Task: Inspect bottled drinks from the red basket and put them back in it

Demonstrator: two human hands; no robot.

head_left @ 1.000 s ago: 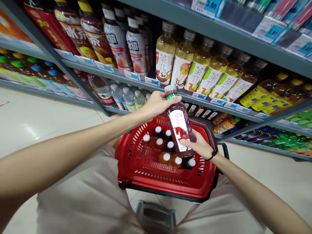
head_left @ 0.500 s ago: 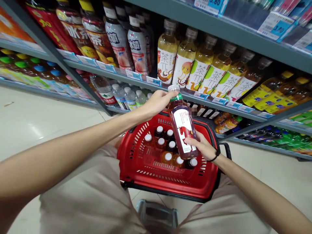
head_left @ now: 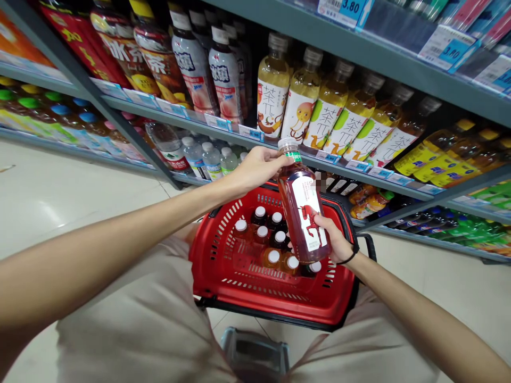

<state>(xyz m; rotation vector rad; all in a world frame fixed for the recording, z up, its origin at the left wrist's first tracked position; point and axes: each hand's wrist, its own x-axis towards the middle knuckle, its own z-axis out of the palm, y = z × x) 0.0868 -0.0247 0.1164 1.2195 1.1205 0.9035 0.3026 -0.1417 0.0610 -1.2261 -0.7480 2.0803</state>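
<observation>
Over red basket (head_left: 259, 303), left grip (head_left: 258, 167) and right grip (head_left: 336, 242) clasping bottle (head_left: 304, 205), "茶π" bottles (head_left: 325, 119) behind

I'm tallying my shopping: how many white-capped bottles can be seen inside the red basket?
8 in the red basket: two far bottles, three middle bottles, three near bottles. The held bottle may hide more.

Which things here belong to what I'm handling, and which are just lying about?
Belong:
- reddish bottle, in left hand and right hand
- red basket below
- white-capped bottles inside it

Just about:
- shelved yellow bottles
- price tags
</observation>
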